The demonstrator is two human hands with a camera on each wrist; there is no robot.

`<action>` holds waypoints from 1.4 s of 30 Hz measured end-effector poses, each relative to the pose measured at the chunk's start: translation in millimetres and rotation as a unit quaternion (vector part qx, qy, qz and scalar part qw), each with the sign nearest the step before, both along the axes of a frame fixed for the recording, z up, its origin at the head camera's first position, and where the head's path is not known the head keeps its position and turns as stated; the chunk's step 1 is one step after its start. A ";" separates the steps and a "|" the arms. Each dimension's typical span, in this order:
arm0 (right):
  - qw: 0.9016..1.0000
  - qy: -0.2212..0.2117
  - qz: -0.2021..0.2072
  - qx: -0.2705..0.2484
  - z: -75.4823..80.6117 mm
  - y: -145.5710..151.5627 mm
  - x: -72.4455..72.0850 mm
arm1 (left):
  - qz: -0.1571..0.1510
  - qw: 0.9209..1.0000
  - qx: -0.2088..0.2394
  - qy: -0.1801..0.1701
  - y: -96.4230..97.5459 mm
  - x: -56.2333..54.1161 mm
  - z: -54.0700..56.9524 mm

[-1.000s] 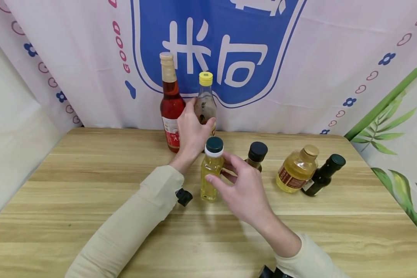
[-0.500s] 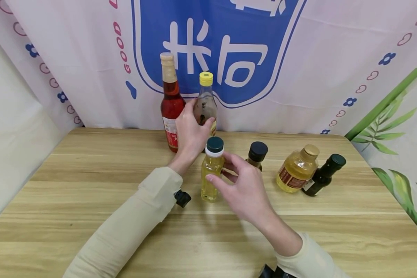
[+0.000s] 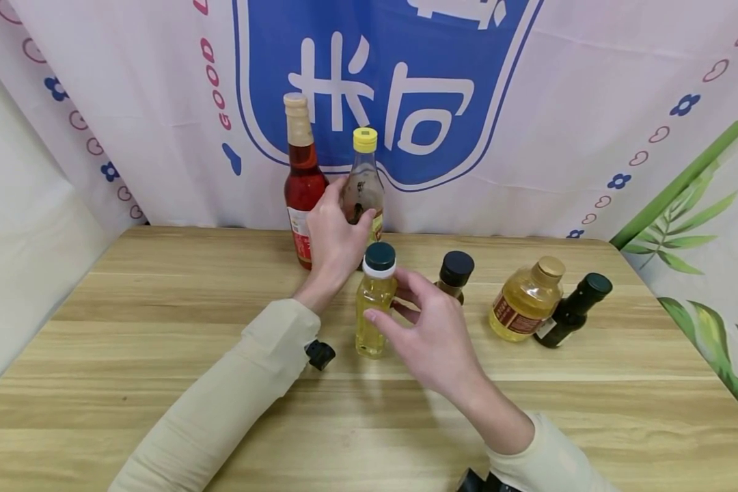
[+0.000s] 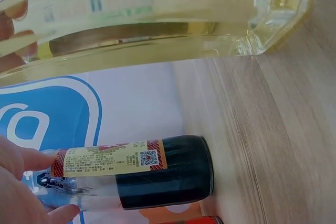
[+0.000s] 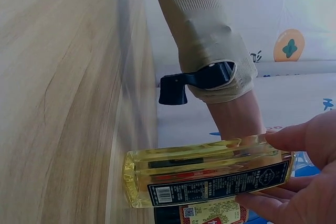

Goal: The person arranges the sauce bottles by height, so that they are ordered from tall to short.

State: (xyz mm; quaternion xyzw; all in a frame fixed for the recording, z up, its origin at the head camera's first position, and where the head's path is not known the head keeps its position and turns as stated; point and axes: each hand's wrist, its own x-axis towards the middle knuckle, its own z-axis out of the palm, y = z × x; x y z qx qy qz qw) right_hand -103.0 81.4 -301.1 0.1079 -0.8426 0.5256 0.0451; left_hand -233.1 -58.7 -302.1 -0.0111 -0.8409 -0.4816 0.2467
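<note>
My left hand [image 3: 334, 239] reaches to a yellow-capped glass sauce bottle [image 3: 364, 167] upright at the back, thumb and fingers round its body. In the left wrist view that sauce bottle [image 4: 142, 174] shows dark liquid at the bottom and a label, with a fingertip at the label's edge. Nearer the front, my right hand [image 3: 433, 335] holds a green-capped oil bottle [image 3: 372, 307], thumb on one side and fingers on the other. The right wrist view shows the oil bottle's [image 5: 173, 161] dark back label. A tall red vinegar bottle [image 3: 303, 184] stands left of the sauce bottle, partly hidden by my left hand.
A black-capped bottle [image 3: 456, 270] stands behind my right hand, mostly hidden. To the right are a round oil bottle [image 3: 523, 304] with a tan cap and a small dark green bottle [image 3: 568, 314]. A printed curtain [image 3: 498, 198] hangs behind the wooden table [image 3: 160, 328].
My left hand and forearm have shifted slightly left, the thumb drawing back a little across the sauce bottle. My right hand and the bottles stay in place.
</note>
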 end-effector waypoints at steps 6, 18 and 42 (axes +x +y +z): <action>1.000 0.016 0.004 0.007 0.9 2.1 0.0 | 0.001 1.000 -0.004 0.005 0.3 0.9 0.0; 0.999 0.036 0.008 0.009 7.1 4.0 3.1 | 0.003 1.000 -0.014 0.013 1.5 2.4 3.1; 0.997 0.053 0.018 0.046 99.9 25.9 -20.8 | -0.023 0.997 -0.040 -0.058 -4.5 -1.3 4.7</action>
